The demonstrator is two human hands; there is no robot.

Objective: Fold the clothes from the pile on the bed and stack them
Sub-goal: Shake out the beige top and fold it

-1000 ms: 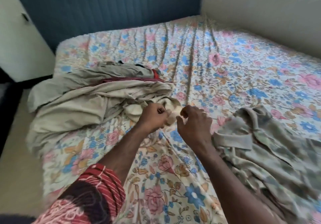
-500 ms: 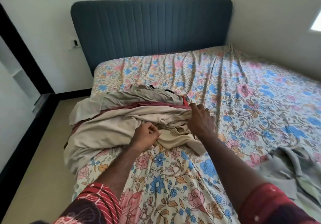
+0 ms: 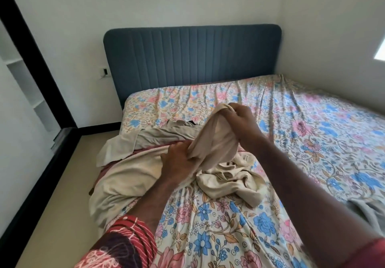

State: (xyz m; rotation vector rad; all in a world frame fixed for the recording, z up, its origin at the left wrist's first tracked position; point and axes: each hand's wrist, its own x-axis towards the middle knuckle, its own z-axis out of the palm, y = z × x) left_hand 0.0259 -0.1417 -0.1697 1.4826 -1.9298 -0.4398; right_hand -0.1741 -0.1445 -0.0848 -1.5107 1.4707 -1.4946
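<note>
Head view, and the cream garment [image 3: 210,142] is up off the bed now: half a second ago both hands were down low on the heap, the right flat against the cloth, and here the right hand [image 3: 241,124] has risen to the centre of the frame with its fingers curled tight round a bunched end of the fabric, which drapes down in a long fold. The left hand [image 3: 179,160] sits just below and to the left, fingers closed into the same cloth lower down, so both hands grip the one piece and nothing else. The rest of that garment trails onto the floral bedsheet [image 3: 218,215] in a crumpled knot at centre frame, a small label showing on it. Behind and to the left, the pile [image 3: 133,153] of beige and maroon clothes lies along the left edge of the bed, under the blue headboard [image 3: 191,57]. At the lower right edge a grey garment [image 3: 368,211] pokes into frame, loose and well apart from the pile. What it means, as I read it: one item has been singled out and is being pulled free so it can be shaken open and laid flat. No neat stack is visible anywhere, so the folding looks to be at an early stage.
</note>
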